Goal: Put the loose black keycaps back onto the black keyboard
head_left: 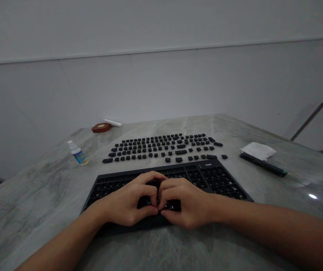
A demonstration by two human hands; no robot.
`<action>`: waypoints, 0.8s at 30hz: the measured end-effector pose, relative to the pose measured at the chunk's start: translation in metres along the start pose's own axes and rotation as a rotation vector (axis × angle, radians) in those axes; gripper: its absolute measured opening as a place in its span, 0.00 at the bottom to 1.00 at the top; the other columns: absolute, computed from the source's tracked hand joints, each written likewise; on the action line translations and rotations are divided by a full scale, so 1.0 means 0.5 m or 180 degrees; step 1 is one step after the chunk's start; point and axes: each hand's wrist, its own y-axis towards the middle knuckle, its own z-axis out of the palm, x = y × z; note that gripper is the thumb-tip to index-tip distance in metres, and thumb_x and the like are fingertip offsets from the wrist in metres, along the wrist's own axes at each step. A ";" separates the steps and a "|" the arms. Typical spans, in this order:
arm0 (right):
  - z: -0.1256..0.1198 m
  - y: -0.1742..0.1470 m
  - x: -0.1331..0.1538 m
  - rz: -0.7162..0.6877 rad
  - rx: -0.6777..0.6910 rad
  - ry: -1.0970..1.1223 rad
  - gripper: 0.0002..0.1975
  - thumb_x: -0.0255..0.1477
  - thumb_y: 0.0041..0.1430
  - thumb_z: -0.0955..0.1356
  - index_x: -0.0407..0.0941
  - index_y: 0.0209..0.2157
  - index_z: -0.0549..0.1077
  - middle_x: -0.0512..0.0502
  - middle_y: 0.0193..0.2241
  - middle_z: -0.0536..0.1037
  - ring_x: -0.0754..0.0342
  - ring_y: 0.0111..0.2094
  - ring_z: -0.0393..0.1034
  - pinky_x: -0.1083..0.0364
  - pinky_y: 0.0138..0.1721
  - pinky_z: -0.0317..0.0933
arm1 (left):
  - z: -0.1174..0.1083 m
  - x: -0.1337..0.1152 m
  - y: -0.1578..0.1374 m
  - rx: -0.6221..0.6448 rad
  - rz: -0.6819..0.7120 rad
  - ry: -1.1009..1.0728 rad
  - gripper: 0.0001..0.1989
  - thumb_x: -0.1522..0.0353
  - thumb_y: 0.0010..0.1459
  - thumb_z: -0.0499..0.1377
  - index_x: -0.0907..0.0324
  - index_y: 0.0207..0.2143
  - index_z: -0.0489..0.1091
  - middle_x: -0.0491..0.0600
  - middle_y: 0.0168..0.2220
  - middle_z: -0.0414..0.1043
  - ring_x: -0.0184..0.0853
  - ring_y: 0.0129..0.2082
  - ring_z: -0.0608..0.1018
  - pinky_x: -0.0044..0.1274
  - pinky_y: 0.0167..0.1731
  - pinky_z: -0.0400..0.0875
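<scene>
Keyboard: A dark keyboard point(223, 180) lies on the table beneath both hands, wider than it is deep; from my distant seat I see grid-like key wells with small pale spots in many of them.
Left hand: The left hand point(134, 199) is over the keyboard's near middle, its fingers curled, thumb and index tips brought almost together; I cannot tell whether anything small is between them.
Right hand: The right hand point(184, 199) mirrors it, fingers bent, thumb and index tips close together and right beside the left fingertips; what they might hold is hidden from me.
Keycaps: Beyond the keyboard's far edge, loose black keycaps point(181, 152) lie in several rows, mostly small squares with some long bars.
Left side: I see a small white spray bottle point(78, 153) with a blue and yellow label; farther back, a reddish-brown case point(101, 128) sits near a thin white strip point(112, 123).
Right side: A folded white cloth or tissue point(259, 150) lies just behind a slim dark tool point(263, 165).
Surface: Grey, marbled table point(51, 203); pale wall point(161, 82) behind.
</scene>
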 end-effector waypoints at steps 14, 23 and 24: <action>-0.002 0.002 0.001 -0.0014 -0.0051 0.0113 0.03 0.22 0.51 0.69 0.43 0.27 0.74 0.47 0.30 0.77 0.56 0.31 0.73 0.57 0.36 0.68 | -0.010 0.014 0.001 -0.0069 0.0074 -0.0009 0.06 0.79 0.55 0.59 0.60 0.32 0.70 0.52 0.58 0.64 0.44 0.57 0.70 0.34 0.58 0.65; 0.000 -0.004 0.000 -0.0059 0.0003 -0.0043 0.03 0.21 0.51 0.68 0.43 0.28 0.73 0.48 0.30 0.75 0.56 0.31 0.71 0.57 0.35 0.67 | -0.006 0.008 -0.001 -0.0049 0.0003 0.0057 0.02 0.73 0.56 0.63 0.59 0.32 0.72 0.53 0.57 0.64 0.45 0.56 0.71 0.35 0.57 0.66; 0.000 -0.004 0.000 -0.0074 0.0001 -0.0061 0.03 0.21 0.51 0.68 0.43 0.28 0.73 0.48 0.30 0.75 0.56 0.31 0.70 0.57 0.35 0.67 | -0.005 0.009 -0.001 -0.0049 -0.0005 0.0067 0.02 0.72 0.56 0.63 0.59 0.32 0.72 0.53 0.57 0.64 0.45 0.56 0.71 0.35 0.57 0.66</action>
